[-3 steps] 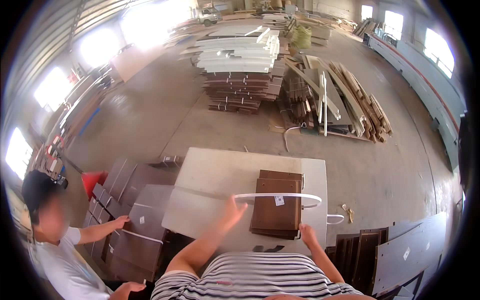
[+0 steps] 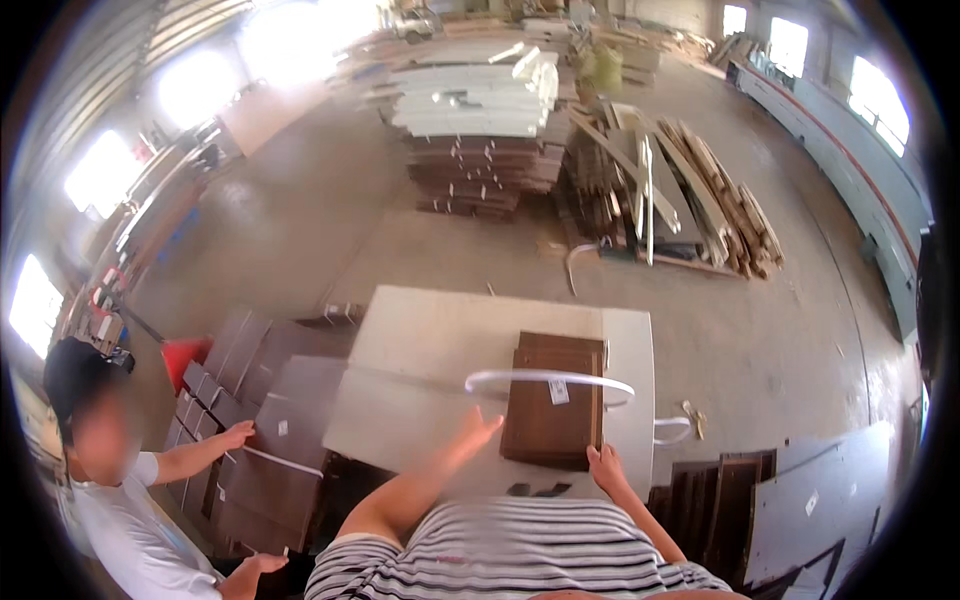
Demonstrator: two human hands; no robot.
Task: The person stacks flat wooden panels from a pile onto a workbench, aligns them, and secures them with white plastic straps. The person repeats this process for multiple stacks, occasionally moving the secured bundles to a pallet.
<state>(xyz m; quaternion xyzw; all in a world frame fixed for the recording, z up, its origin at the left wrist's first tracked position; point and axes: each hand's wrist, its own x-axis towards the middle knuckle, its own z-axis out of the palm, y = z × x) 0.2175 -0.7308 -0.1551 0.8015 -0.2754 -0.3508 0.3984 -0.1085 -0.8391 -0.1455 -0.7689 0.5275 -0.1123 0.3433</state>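
A small stack of brown panels [image 2: 535, 425] with a white label lies on the pale table board [image 2: 400, 350] in front of me. Over the panels a white strap [image 2: 512, 375] arches in a wide loop, and no fingers touch its left end. My left hand [image 2: 475, 435], a little blurred, reaches toward the stack's left edge with fingers apart and nothing in them. At the near right corner of the stack my right hand [image 2: 606, 472] is closed against the edge; what its fingers grip is hidden.
To the left, a co-worker's hand [image 2: 238, 434] rests on strapped brown panels [image 2: 280, 425]. Upright panels [image 2: 815, 500] lean at the near right. Another strap loop [image 2: 672, 430] sticks out past the table's right edge. Beyond are a tall board stack [image 2: 475, 110] and scrap wood [image 2: 690, 200].
My left hand has left the strap's end and moved right, toward the panels. The loop's left end now hangs free above it. My right hand stays at the near right corner.
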